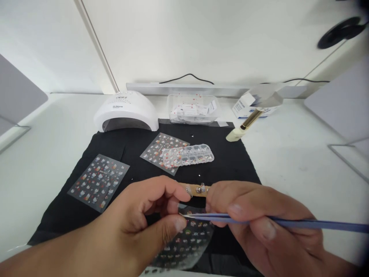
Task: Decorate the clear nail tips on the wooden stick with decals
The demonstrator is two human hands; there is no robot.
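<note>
My right hand (259,215) is closed around blue tweezers (294,223), whose pale tips point left. My left hand (150,207) is closed, its thumb and fingers at the edge of a clear sticker sheet (187,246) with small coloured designs. The tweezer tips are beside my left thumb, over the sheet's upper part. Just beyond my fingers is a tan strip (194,190) bearing small clear pieces and silvery beads; my hands hide both its ends.
Another sticker sheet (99,182) lies left on the black mat (127,144). A clear compartment case (198,156) rests on a further sheet (157,150). Behind are a white nail lamp (127,109), a plastic tub (193,109), an opened box (245,105) and a gold-capped bottle (236,133).
</note>
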